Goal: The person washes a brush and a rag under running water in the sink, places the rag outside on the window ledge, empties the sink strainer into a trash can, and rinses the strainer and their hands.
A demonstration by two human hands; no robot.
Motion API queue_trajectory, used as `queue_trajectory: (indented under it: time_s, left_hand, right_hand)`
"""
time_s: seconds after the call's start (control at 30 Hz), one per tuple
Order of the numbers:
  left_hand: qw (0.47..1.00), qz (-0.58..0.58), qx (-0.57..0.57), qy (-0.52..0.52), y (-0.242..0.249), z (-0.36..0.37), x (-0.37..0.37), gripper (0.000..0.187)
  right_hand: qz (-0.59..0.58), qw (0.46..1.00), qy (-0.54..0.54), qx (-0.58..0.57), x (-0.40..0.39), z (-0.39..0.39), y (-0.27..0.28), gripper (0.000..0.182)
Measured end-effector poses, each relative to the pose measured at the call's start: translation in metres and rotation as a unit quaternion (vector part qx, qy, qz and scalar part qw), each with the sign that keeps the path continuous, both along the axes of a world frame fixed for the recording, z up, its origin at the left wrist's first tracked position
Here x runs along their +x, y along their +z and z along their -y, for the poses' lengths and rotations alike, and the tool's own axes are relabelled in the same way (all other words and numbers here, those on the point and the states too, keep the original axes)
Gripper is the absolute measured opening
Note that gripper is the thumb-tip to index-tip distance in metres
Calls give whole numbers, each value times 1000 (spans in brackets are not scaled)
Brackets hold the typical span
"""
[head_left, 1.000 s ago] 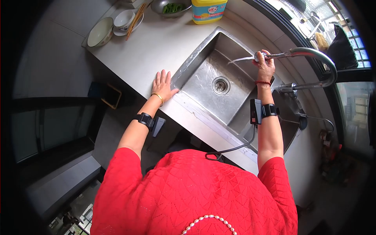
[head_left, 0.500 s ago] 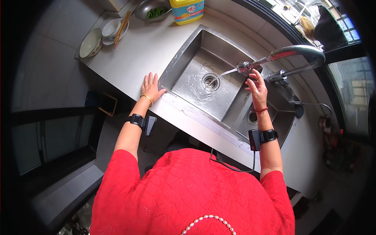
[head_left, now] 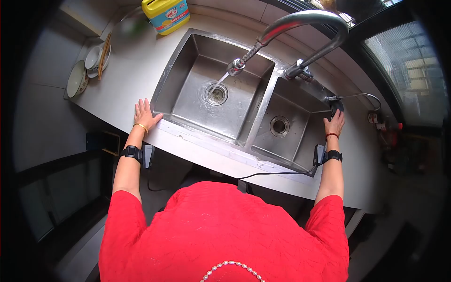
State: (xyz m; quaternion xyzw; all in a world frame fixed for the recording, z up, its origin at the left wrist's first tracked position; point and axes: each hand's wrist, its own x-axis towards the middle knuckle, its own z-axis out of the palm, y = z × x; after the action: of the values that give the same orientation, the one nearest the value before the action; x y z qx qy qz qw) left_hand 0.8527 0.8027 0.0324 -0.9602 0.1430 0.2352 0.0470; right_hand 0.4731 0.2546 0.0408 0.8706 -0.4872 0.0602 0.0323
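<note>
My left hand [head_left: 146, 117] lies flat on the counter at the left front corner of the sink, fingers spread and holding nothing. My right hand [head_left: 334, 124] is at the right end of the smaller basin, its fingers stretched out to the near edge of a dark oval object [head_left: 337, 105]. What kind of object that is, I cannot make out. Water runs from the curved faucet [head_left: 300, 18] into the larger basin [head_left: 190, 101] and over its drain [head_left: 216, 94]. The smaller basin [head_left: 293, 110] sits to the right, with its own drain [head_left: 279, 126].
A yellow jug [head_left: 167, 16] with a blue label stands behind the sink at the left. Bowls [head_left: 94, 58] and chopsticks [head_left: 104, 56] sit at the far left of the counter. A thin curved spout [head_left: 359, 95] rises at the right. A black cable [head_left: 277, 173] crosses the counter's front.
My right hand has left the faucet and moved right to the dark object. My left hand stays on the counter. The view has shifted to the right. Water still runs.
</note>
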Motion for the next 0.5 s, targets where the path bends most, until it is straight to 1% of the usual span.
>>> queue_trajectory:
  time_s: [0.03,0.07,0.17,0.27,0.37,0.4,0.43,0.47,0.5]
  left_hand:
    - [1000,-2,7,12,4,-2,1,97]
    - [1000,12,8,3,-6,-6,4,100]
    - [1000,2,19,13,-4,-3,3,102]
    - [1000,0,27,15,-6,-1,4,103]
    - [999,4,38,16,-4,3,3,104]
    - [999,6,36,18,-1,5,1,105]
    - [999,6,37,17,-4,5,-1,105]
    - [999,8,37,16,-5,4,-1,105]
    - [999,13,36,13,-4,5,2,106]
  right_hand:
    - [-14,1000,9,2,3,4,-4,71]
    - [-33,999,2,23,6,9,-6,73]
    - [-41,998,-17,47,11,24,-25,68]
    - [17,998,-41,34,15,23,-31,58]
    - [173,981,75,-45,37,-5,-9,42]
    - [239,962,128,36,56,-27,14,38]
    - [303,928,180,118,80,-53,42,34]
    - [331,900,253,132,104,-75,61,31]
    - [336,872,302,188,127,-94,82,35]
